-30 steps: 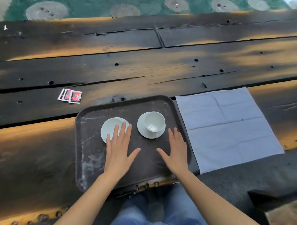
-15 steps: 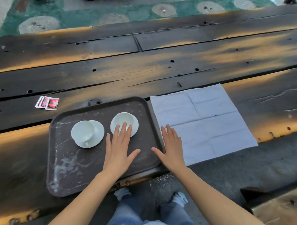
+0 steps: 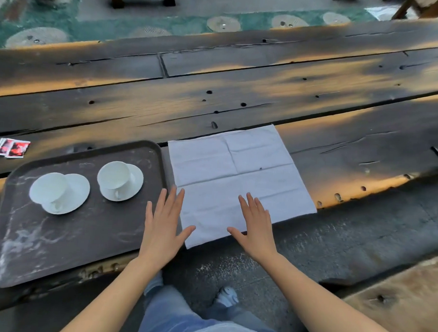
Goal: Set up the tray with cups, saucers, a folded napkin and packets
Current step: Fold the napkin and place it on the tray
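A dark brown tray [image 3: 59,234] lies at the table's near left. On it stand two white cups, each on a white saucer: the left cup [image 3: 49,187] and the right cup [image 3: 114,175]. A pale grey napkin [image 3: 237,171] lies spread flat just right of the tray. My left hand [image 3: 164,226] is open, palm down, over the tray's right rim and the napkin's left edge. My right hand [image 3: 256,225] is open, palm down, over the napkin's near edge. Red and white packets [image 3: 10,148] lie on the table beyond the tray's far left corner.
The table [image 3: 241,96] is of dark, worn wooden planks with holes and cracks. A wooden bench corner [image 3: 395,299] shows at the near right. My legs and shoes are below the table's edge. Chair legs stand on the green patterned floor beyond the table.
Both hands have shifted right, from over the tray to the napkin's near edge. The view has panned right, so the tray and packets now sit further left.
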